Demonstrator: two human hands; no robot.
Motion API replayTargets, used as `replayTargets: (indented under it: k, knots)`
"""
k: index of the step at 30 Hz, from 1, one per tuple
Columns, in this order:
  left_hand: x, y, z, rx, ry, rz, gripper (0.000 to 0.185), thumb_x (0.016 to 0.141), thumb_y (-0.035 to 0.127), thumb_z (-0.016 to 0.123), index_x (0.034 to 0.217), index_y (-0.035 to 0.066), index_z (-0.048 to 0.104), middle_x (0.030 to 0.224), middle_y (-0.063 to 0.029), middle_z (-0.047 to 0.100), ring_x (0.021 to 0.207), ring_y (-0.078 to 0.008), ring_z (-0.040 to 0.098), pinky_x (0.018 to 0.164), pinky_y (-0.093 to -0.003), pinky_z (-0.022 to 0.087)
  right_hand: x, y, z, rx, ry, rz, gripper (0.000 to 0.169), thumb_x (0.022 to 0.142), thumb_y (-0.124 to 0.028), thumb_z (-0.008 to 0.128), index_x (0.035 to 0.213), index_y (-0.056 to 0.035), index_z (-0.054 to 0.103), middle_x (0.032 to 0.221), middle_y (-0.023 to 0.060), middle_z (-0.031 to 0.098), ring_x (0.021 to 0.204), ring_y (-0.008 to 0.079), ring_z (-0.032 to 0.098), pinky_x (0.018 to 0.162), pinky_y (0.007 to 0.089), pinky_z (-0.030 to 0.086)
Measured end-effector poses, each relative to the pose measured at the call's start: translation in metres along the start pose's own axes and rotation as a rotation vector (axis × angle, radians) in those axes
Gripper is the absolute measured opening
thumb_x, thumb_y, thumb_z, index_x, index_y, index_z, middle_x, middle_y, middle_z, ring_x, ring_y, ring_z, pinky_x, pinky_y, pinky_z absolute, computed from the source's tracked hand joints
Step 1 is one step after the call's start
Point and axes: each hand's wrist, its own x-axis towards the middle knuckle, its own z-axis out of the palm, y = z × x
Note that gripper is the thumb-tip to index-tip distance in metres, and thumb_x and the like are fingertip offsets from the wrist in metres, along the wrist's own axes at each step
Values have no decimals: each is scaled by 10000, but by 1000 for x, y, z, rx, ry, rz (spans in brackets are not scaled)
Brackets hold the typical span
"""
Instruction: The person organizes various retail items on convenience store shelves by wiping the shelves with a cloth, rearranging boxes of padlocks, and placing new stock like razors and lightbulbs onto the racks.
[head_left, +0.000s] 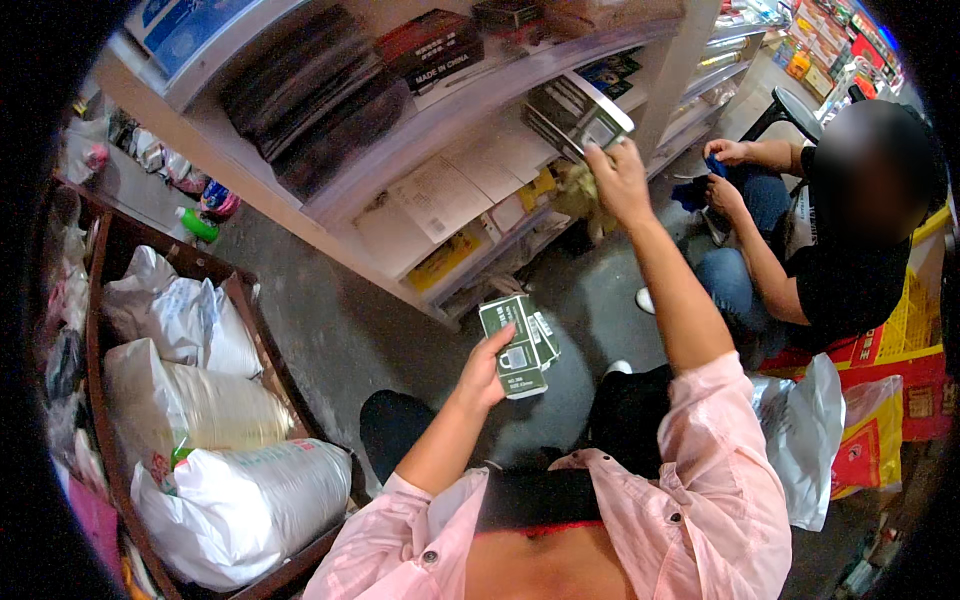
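In my left hand (480, 371) are several small green-and-white cardboard boxes (517, 360) with a padlock picture and printed writing. The thumb lies across the top box, and others fan out behind it to the right. My right hand (622, 184) reaches up and forward to the shelving, its thumb and fingers on the near end of a dark carton (574, 112) with a white edge. That carton sits at the opening of the lower shelf bay (480, 169). What is inside it cannot be seen.
Flat white cartons (442, 199) and a red-and-black box (431, 49) sit on the shelves. At right a seated person (840, 247) handles blue cloth (712, 169). White sacks (247, 502) fill a brown-framed bin at left. Plastic bags (799, 435) lie at my right.
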Motion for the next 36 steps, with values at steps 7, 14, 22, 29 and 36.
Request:
replayTargets:
  k: [7,14,22,29,36]
  knots:
    - [43,-5,3,27,13,152,471,888,442,489,1165,62,516,1078,-113,601,973,-269,593,866,-423,477,-118,-75,-66,159,-180,69,242,836,-183,571,988,-2,621,1098,190,515,1043,332,492,912,369,382]
    - [49,-21,7,83,-149,321,794,733,656,539,1270,86,409,1231,-110,509,1113,-273,507,965,-435,405,-208,-120,-36,-106,-184,41,560,728,-129,662,1194,44,403,1167,268,431,1023,403,515,807,407,478]
    - [19,17,10,-9,-206,246,596,798,461,537,1192,20,466,1093,-143,583,956,-254,604,866,-392,491,-214,-115,-42,125,-451,186,523,771,-198,658,1185,22,427,1043,179,562,896,253,574,753,315,481]
    - [25,1,-12,146,-29,241,451,858,373,501,1158,36,498,1103,-106,574,1000,-213,578,887,-365,470,-141,-137,-17,-113,-329,-366,306,838,-192,552,1069,5,514,1027,135,565,893,271,564,820,356,455]
    - [17,9,-41,222,68,267,553,817,490,478,1141,44,521,1055,-131,608,932,-266,604,854,-400,484,-209,-102,-19,-1,-797,-368,226,796,-139,578,964,11,572,944,146,579,843,303,564,730,378,449]
